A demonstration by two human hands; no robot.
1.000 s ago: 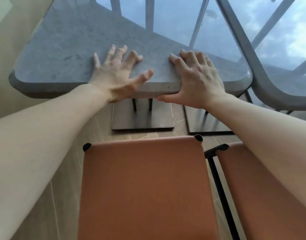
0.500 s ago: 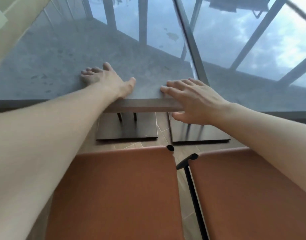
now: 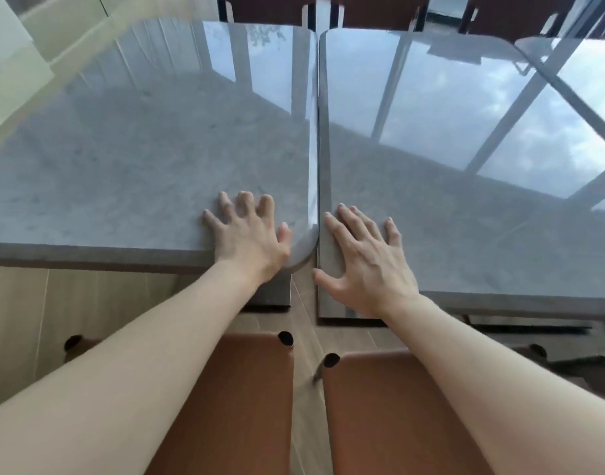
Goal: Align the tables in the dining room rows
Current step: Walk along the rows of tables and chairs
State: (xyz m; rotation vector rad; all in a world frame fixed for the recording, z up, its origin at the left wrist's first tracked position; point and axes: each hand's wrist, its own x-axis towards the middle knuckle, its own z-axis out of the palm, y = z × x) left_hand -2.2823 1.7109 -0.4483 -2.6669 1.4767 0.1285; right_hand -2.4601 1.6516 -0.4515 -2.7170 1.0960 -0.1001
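Observation:
Two glossy grey stone-look tables stand side by side with a thin seam between them. My left hand (image 3: 249, 234) lies flat, fingers spread, on the near right corner of the left table (image 3: 123, 166). My right hand (image 3: 362, 265) lies flat on the near left corner of the right table (image 3: 465, 217), its thumb over the edge by the seam. The right table's near edge reaches closer to me than the left table's near edge.
Two orange chair backs, left (image 3: 239, 406) and right (image 3: 390, 416), stand directly below my arms, close to the near table edges. Dark chairs (image 3: 266, 8) line the far side. A pale wall (image 3: 16, 46) borders the left. Wooden floor (image 3: 54, 303) shows under the tables.
The view has lifted and shifted right, so both tabletops now show. My right hand moved from the left table's edge onto the right table's corner. My left hand stays flat on the left table.

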